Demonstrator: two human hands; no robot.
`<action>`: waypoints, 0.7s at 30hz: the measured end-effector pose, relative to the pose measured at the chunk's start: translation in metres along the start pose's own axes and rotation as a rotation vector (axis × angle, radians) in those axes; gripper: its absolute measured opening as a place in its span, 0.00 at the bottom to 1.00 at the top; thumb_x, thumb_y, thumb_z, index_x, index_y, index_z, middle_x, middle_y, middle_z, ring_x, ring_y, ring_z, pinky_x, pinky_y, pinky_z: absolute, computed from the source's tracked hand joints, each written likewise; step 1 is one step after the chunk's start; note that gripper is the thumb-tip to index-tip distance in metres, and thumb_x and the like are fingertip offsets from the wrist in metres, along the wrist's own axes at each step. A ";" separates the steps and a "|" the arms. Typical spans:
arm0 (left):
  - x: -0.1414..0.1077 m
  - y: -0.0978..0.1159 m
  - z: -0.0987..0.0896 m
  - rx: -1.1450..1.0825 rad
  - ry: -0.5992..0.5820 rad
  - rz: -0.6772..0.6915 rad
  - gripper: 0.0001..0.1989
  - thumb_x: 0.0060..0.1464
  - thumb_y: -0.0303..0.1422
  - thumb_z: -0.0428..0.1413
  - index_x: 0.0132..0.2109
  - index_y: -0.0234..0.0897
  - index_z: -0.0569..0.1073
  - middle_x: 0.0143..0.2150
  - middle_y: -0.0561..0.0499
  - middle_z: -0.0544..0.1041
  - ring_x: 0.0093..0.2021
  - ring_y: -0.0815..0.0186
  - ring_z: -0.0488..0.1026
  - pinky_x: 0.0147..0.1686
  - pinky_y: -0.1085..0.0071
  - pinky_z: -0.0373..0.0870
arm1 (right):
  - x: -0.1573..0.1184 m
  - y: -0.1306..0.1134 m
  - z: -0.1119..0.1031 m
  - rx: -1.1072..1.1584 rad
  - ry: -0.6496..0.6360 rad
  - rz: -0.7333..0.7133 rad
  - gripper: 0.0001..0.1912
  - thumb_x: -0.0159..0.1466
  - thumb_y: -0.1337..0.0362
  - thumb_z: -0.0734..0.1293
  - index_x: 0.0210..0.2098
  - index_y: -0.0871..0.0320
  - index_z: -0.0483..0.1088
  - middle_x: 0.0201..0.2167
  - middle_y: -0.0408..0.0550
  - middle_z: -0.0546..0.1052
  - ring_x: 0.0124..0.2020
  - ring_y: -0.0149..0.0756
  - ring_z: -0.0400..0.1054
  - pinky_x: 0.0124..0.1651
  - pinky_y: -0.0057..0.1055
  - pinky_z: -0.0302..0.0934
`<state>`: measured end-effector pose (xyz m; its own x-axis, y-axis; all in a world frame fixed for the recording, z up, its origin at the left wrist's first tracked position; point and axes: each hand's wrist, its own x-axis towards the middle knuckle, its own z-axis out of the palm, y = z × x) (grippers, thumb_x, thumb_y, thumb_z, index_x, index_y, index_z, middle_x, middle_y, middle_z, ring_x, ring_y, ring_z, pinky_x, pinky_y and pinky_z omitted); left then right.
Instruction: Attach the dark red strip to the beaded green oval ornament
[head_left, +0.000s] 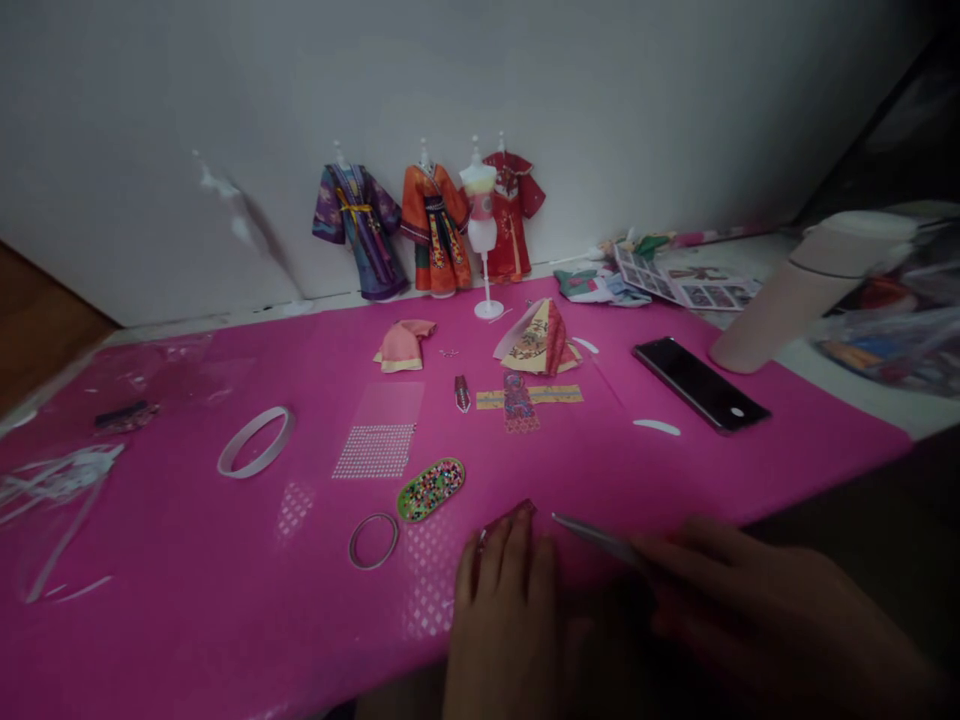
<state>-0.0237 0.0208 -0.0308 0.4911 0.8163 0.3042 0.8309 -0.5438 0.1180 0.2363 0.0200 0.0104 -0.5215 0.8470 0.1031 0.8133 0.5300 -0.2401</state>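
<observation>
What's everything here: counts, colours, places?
Wall: 1, grey, back.
Table: 1, bright pink, centre.
Mannequins: 5, white, back; four dressed in purple, orange, red, pink.
Loose garments: 2, pink and cream-red, centre.
Patterned cross: 1, mostly yellow, centre.
Pointed piece: 1, dark red, centre.
Bead dish: 1, green, centre.
Rings: 2, white and grey, left.
Dotted sheet: 1, white, centre.
Curved strips: 2, white, right.
Phone: 1, black, right.
Bottle: 1, pale pink, right.
Printed papers: uncounted, mixed, back right.
Plastic: uncounted, clear, left and right.
Ribbons: uncounted, white, far left.
Left grip: 1, on maroon piece, front.
Right grip: 1, on pointed grey tool, front.
</observation>
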 end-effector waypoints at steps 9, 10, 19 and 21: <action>0.018 0.029 0.010 -0.057 0.293 -0.228 0.19 0.60 0.35 0.53 0.56 0.34 0.72 0.62 0.36 0.75 0.56 0.42 0.73 0.50 0.37 0.70 | -0.003 0.005 0.003 0.009 -0.020 0.035 0.18 0.71 0.64 0.60 0.60 0.49 0.64 0.39 0.45 0.75 0.29 0.34 0.76 0.27 0.29 0.68; 0.013 0.023 0.007 -0.086 0.286 -0.214 0.17 0.61 0.33 0.51 0.55 0.36 0.72 0.62 0.38 0.74 0.57 0.45 0.72 0.53 0.39 0.68 | -0.003 0.006 0.004 0.015 -0.012 0.031 0.18 0.71 0.64 0.60 0.60 0.49 0.64 0.39 0.45 0.75 0.29 0.33 0.76 0.27 0.28 0.68; -0.037 -0.048 -0.017 0.083 0.296 0.035 0.11 0.62 0.31 0.54 0.49 0.40 0.76 0.45 0.48 0.83 0.47 0.55 0.75 0.49 0.57 0.70 | 0.013 -0.013 0.008 -0.059 0.023 -0.091 0.18 0.68 0.65 0.59 0.56 0.49 0.67 0.32 0.40 0.76 0.19 0.33 0.72 0.19 0.30 0.57; -0.033 -0.046 -0.018 0.097 0.291 0.079 0.12 0.63 0.30 0.52 0.50 0.39 0.76 0.45 0.49 0.83 0.48 0.57 0.75 0.51 0.58 0.67 | 0.020 -0.021 0.007 -0.063 0.046 -0.120 0.15 0.68 0.65 0.58 0.51 0.49 0.70 0.28 0.39 0.75 0.17 0.33 0.69 0.17 0.31 0.51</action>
<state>-0.0830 0.0156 -0.0296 0.4715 0.6745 0.5681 0.8208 -0.5711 -0.0031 0.2071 0.0258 0.0106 -0.6048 0.7777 0.1715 0.7612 0.6278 -0.1625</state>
